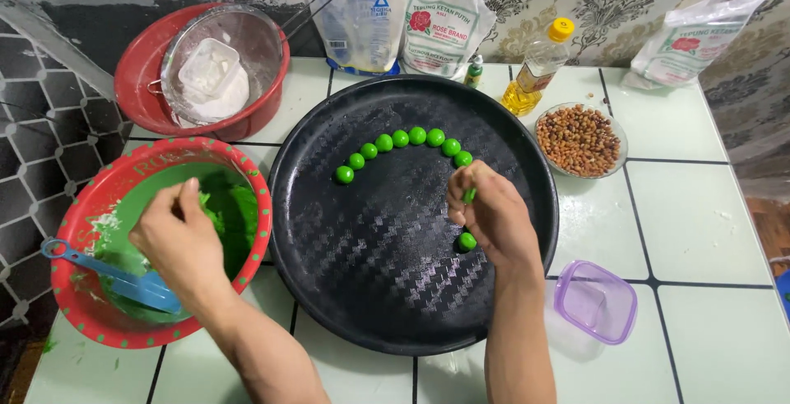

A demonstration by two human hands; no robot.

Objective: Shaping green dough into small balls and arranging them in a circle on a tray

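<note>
A large round black tray point(387, 289) lies in the middle of the tiled counter. Several small green dough balls point(401, 139) sit in a curved row along its far side, and one more ball point(467, 241) rests near its right rim. My right hand point(492, 216) hovers over the tray's right side, fingers pinched on a green dough ball point(469, 196). My left hand point(177, 235) reaches into a red bowl point(86, 309) and presses into the green dough point(239, 211). A blue spatula point(115, 276) lies in that bowl.
A red basin point(136, 87) holding a metal sieve point(251, 38) with white flour stands at the back left. Flour bags point(440, 30), an oil bottle point(536, 71), a glass bowl of peanuts point(580, 139) and a purple lid point(595, 301) stand around the tray.
</note>
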